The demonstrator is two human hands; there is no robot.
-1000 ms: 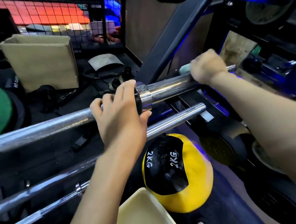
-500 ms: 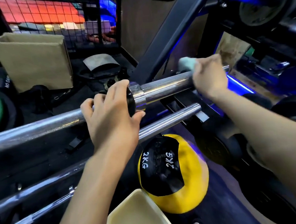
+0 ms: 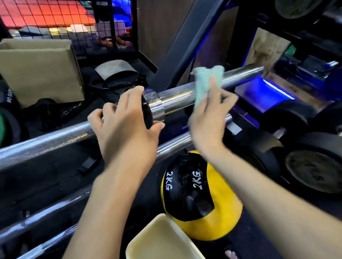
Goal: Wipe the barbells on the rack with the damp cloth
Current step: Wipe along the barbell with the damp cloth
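The yellow-and-black medicine ball reads "2KG" twice in white.

Barbell glossy chrome metal; cloth fuzzy.

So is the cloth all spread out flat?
No. The cloth is bunched up, pinched in the right hand against the top barbell.

Both forearms reach forward from the bottom edge, bare to the elbow. Left hand is knuckles-up, fingers curled over the top and thumb hooked out to the right — a firm wrap. Right hand sits just beside it, slightly blurred, back of the hand facing up, fingers stretched forward and pinching — wrist bent a little inward.
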